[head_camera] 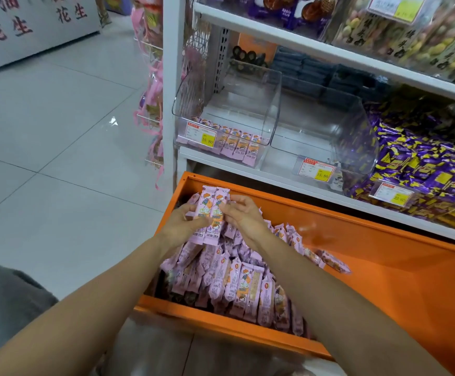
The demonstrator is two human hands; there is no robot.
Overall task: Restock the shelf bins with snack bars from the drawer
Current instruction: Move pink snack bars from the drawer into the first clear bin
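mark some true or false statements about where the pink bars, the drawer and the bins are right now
1. The left hand and right hand together grip a bundle of pink-wrapped snack bars above the orange metal drawer. True.
2. The orange metal drawer is pushed shut. False: it is pulled open, with a heap of pink bars inside.
3. The left clear plastic bin is filled to the top. False: only a row of pink bars stands along its front.
4. No pink bars show in the right clear plastic bin. True.
5. The packets at the right of the shelf are green. False: they are purple and yellow packets.
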